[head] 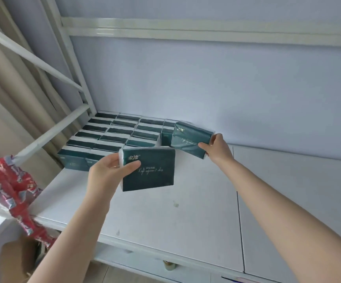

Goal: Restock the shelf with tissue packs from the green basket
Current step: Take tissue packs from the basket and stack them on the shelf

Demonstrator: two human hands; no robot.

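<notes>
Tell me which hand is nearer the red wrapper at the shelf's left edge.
Left. The left hand, gripping a tissue pack, is right of the red wrapper; the right hand, gripping another pack, is farther right, beside the stocked rows.

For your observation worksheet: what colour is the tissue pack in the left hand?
The tissue pack is dark teal with pale lettering; head view.

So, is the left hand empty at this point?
No, the left hand has a grip on a dark green tissue pack over the shelf, and the right hand holds a second pack beside the stocked rows.
</notes>
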